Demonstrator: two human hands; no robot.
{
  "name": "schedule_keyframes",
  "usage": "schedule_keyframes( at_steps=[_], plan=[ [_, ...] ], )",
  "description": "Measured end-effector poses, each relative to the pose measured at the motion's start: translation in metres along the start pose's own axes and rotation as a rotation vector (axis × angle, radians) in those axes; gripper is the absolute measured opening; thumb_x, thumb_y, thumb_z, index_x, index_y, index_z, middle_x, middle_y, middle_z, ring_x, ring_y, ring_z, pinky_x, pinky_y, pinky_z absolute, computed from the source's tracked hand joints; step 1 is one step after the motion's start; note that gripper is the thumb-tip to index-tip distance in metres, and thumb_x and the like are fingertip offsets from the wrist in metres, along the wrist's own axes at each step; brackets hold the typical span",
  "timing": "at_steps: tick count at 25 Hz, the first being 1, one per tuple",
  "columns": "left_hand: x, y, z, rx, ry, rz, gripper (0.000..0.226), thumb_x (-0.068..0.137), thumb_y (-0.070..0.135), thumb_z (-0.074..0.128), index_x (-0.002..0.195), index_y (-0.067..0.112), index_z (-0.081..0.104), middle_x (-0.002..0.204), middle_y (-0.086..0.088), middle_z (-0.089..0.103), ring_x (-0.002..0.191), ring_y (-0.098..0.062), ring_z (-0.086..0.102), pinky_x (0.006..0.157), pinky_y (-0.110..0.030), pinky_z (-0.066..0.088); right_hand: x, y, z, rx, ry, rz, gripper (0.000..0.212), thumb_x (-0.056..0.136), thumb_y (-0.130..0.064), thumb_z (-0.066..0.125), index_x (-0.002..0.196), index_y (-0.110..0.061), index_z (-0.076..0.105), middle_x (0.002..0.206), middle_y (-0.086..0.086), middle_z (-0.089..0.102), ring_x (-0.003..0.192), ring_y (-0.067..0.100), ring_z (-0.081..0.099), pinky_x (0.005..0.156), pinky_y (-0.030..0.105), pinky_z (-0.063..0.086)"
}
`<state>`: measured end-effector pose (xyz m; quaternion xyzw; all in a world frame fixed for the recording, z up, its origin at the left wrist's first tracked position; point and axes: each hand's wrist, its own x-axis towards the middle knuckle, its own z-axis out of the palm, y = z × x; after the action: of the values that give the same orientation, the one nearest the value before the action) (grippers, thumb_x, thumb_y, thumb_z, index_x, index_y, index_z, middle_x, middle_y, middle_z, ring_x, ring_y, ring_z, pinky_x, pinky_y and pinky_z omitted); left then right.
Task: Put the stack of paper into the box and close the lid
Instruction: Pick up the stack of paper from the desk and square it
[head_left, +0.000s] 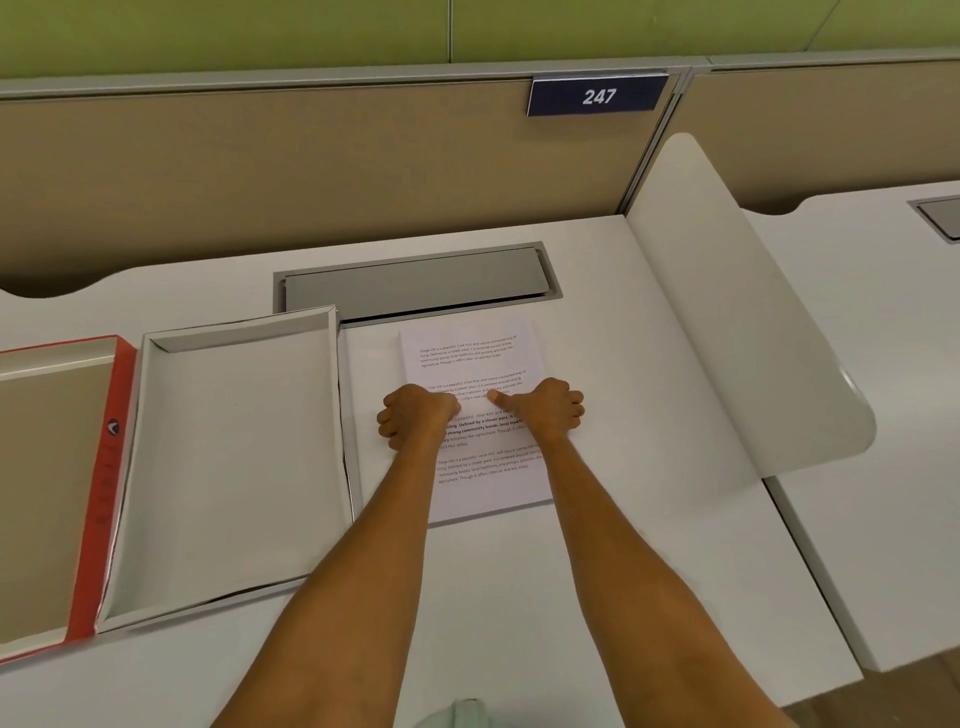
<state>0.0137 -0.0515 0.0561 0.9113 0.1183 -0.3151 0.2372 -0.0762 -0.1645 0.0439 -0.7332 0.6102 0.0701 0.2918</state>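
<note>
A stack of paper (467, 353) with printed text lies flat on the white desk, just right of the box. The open box (234, 457) is a shallow white tray with nothing in it. Its lid (52, 493), red outside and brown inside, lies upturned at the far left, touching the box. My left hand (415, 415) grips the stack's left edge and my right hand (550, 410) grips its right edge. Both thumbs rest on the top sheet and the fingers curl down at the sides.
A grey cable flap (415, 283) is set into the desk behind the paper. A curved white divider (727, 312) stands to the right, with a neighbouring desk (883, 364) beyond it. A beige partition with a "247" sign (597, 96) closes the back.
</note>
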Motion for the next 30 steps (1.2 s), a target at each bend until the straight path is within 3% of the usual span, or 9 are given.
schedule_keyframes(
  at_steps=[2, 5, 9, 11, 14, 20, 24, 30],
  plan=[
    [0.004, -0.006, -0.005, -0.040, -0.023, 0.014, 0.064, 0.067, 0.043, 0.084, 0.113, 0.008, 0.057, 0.116, -0.013, 0.062, 0.101, -0.027, 0.060, 0.074, -0.032, 0.045, 0.000, -0.001, 0.001, 0.018, -0.008, -0.017, 0.095, 0.060, -0.068, 0.076, 0.124, -0.004, 0.047, 0.133, 0.019, 0.048, 0.125, 0.035, 0.047, 0.102, 0.045, 0.042],
    [0.009, -0.012, -0.004, -0.112, -0.058, 0.029, 0.059, 0.063, 0.043, 0.086, 0.105, 0.011, 0.060, 0.114, -0.012, 0.066, 0.098, -0.029, 0.064, 0.086, -0.037, 0.055, -0.002, -0.002, -0.001, 0.024, -0.013, -0.031, 0.095, 0.062, -0.067, 0.075, 0.127, -0.006, 0.044, 0.133, 0.018, 0.049, 0.125, 0.035, 0.049, 0.102, 0.046, 0.043],
    [0.000, -0.015, -0.003, -0.018, 0.045, 0.122, 0.062, 0.074, 0.045, 0.080, 0.117, 0.008, 0.056, 0.127, -0.016, 0.055, 0.118, -0.032, 0.052, 0.097, -0.039, 0.044, -0.004, 0.000, -0.003, 0.050, -0.021, -0.050, 0.095, 0.061, -0.071, 0.074, 0.126, -0.009, 0.043, 0.130, 0.014, 0.053, 0.121, 0.034, 0.054, 0.102, 0.047, 0.045],
    [-0.003, -0.019, -0.002, -0.036, 0.040, 0.201, 0.054, 0.077, 0.043, 0.078, 0.114, 0.008, 0.060, 0.124, -0.015, 0.063, 0.112, -0.030, 0.060, 0.089, -0.036, 0.051, -0.004, 0.001, -0.004, 0.079, -0.019, -0.084, 0.094, 0.060, -0.069, 0.075, 0.125, -0.008, 0.045, 0.128, 0.013, 0.054, 0.120, 0.033, 0.055, 0.100, 0.046, 0.047],
    [-0.006, -0.022, -0.003, -0.144, -0.030, 0.279, 0.040, 0.081, 0.032, 0.077, 0.110, 0.007, 0.065, 0.115, -0.012, 0.071, 0.094, -0.028, 0.071, 0.057, -0.024, 0.050, -0.003, 0.001, -0.008, 0.132, -0.039, -0.131, 0.092, 0.060, -0.061, 0.081, 0.125, -0.008, 0.045, 0.127, 0.013, 0.053, 0.120, 0.030, 0.054, 0.096, 0.042, 0.049],
    [-0.003, -0.028, -0.007, -0.270, -0.086, 0.217, 0.049, 0.077, 0.029, 0.082, 0.114, 0.003, 0.063, 0.119, -0.015, 0.069, 0.099, -0.031, 0.071, 0.060, -0.028, 0.052, 0.011, 0.003, -0.019, 0.125, -0.171, -0.062, 0.091, 0.049, -0.060, 0.086, 0.119, -0.013, 0.050, 0.122, 0.011, 0.061, 0.115, 0.033, 0.058, 0.099, 0.049, 0.048],
    [-0.008, -0.031, -0.001, -0.238, -0.007, 0.237, 0.056, 0.068, 0.041, 0.085, 0.109, 0.008, 0.066, 0.116, -0.013, 0.068, 0.091, -0.028, 0.071, 0.065, -0.037, 0.061, 0.005, 0.003, -0.012, 0.094, -0.149, -0.105, 0.081, 0.058, -0.050, 0.088, 0.118, -0.008, 0.053, 0.125, 0.015, 0.056, 0.119, 0.031, 0.050, 0.099, 0.043, 0.046],
    [-0.027, -0.025, 0.004, -0.261, 0.031, 0.289, 0.057, 0.081, 0.028, 0.078, 0.119, 0.003, 0.045, 0.122, -0.017, 0.065, 0.099, -0.032, 0.069, 0.063, -0.031, 0.054, -0.010, 0.004, -0.010, 0.144, -0.087, -0.149, 0.084, 0.062, -0.045, 0.087, 0.121, -0.003, 0.045, 0.123, 0.014, 0.061, 0.112, 0.030, 0.062, 0.086, 0.037, 0.052]
  ],
)
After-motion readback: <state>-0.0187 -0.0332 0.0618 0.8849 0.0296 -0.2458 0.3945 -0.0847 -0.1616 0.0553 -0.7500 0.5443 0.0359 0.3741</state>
